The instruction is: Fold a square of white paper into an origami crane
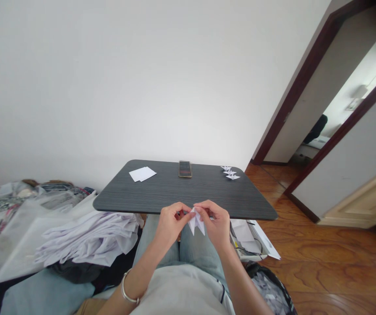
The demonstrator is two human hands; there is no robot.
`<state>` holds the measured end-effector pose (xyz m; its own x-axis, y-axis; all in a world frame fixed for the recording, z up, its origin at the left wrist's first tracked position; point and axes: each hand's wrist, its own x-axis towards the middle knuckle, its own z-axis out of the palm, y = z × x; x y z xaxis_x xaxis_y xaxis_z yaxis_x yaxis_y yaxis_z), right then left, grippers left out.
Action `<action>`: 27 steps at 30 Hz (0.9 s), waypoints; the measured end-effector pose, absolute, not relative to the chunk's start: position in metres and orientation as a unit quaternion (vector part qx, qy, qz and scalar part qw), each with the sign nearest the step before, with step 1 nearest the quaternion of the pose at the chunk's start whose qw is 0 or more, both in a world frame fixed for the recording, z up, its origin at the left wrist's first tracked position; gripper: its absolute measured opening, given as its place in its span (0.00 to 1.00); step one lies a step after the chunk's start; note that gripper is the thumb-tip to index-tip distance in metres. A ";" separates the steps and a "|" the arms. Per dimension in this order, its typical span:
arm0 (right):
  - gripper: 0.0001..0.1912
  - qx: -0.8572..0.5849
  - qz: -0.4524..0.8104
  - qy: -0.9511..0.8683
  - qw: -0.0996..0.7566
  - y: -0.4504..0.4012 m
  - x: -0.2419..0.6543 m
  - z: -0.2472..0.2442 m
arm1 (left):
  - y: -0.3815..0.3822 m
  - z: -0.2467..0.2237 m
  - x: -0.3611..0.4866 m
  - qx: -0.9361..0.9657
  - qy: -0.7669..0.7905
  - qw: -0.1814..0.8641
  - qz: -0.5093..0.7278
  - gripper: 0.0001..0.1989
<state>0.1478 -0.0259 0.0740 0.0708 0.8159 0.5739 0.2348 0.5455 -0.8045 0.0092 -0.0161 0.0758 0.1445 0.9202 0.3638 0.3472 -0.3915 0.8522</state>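
A small piece of folded white paper (196, 224) is held over my lap, just in front of the table's near edge. Two narrow points of it hang downward, with a split between them. My left hand (174, 221) pinches its upper left side between thumb and fingers. On the upper right side, my right hand (214, 218) grips the same paper in a pinch. The fingertips of both hands nearly meet at the top and cover part of the folds.
On the dark table (161, 192) lie white paper sheets (142, 173) at left, a phone (185, 169) at the back, and several folded paper cranes (230, 173) at right. Piled cloth (89, 236) is on the left. A box (248, 238) and a black bag (269, 284) stand at right.
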 end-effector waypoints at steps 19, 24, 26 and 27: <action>0.10 -0.361 0.506 -0.519 0.587 -0.015 0.145 0.060 | -0.012 0.066 0.011 0.599 0.439 0.343 0.575 0.05; 0.10 -0.349 0.495 -0.486 0.630 -0.013 0.144 0.058 | -0.011 0.066 0.013 0.583 0.431 0.354 0.591 0.03; 0.13 -0.347 0.503 -0.467 0.639 -0.013 0.143 0.057 | -0.011 0.065 0.013 0.575 0.430 0.348 0.602 0.03; 0.15 -0.349 0.510 -0.460 0.638 -0.013 0.143 0.057 | -0.011 0.065 0.013 0.573 0.431 0.341 0.608 0.02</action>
